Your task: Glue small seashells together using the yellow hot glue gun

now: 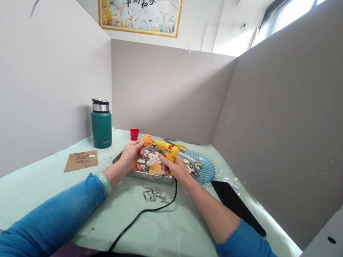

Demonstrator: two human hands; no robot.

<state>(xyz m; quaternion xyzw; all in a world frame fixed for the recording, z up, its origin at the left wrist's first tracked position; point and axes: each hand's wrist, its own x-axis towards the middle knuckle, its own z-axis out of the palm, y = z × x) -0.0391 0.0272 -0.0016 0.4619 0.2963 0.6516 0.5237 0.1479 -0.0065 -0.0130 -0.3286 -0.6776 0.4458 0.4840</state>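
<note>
My left hand (130, 155) pinches a small orange shell (147, 140) and holds it up over a metal tray (153, 177) of mixed shells. My right hand (175, 167) grips a yellow hot glue gun (167, 149), whose nozzle points left and almost touches the orange shell. The gun's black cord (146, 213) runs back across the table toward me. Both hands hover above the tray, close together.
A blue glass plate (207, 169) with small bits sits right of the tray. Metal clips (153, 194) lie in front of it. A green flask (101, 124), a red cup (134, 134), a brown card (81, 160) and a black flat object (237, 206) stand around. Grey partitions wall three sides.
</note>
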